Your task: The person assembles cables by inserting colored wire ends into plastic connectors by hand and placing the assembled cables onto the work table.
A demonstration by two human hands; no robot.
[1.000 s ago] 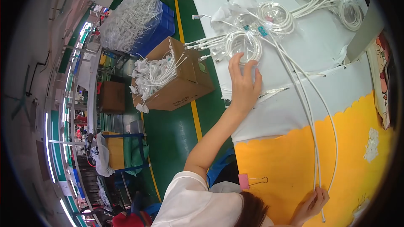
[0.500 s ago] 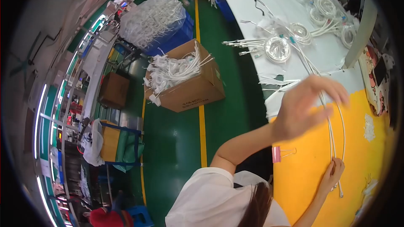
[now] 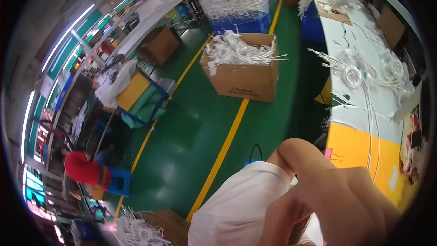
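My left hand (image 3: 337,196) is raised very near the camera at lower right, at the end of a bent arm. Its thumb and fingers look spread, with a gap between them; the fingertips pass out of view, and nothing shows in the grasp. My right hand is not visible. Beyond the left hand, long white cables (image 3: 370,123) run down over a yellow mat (image 3: 350,141), their near ends hidden. Farther up the table lies a wrapped white cable coil (image 3: 353,76). A pink binder clip (image 3: 328,154) sits at the mat's edge.
A cardboard box (image 3: 246,79) full of white cables stands on the green floor. Behind it, bagged cables (image 3: 234,0) rest on a blue bin (image 3: 241,23). A person in red (image 3: 84,167) sits on a blue stool (image 3: 119,181) at left. Another cable pile (image 3: 136,232) is at bottom left.
My left hand has come back from above the table to close by the camera. The view has turned leftward, and my right hand, earlier holding the cables on the mat, is out of sight.
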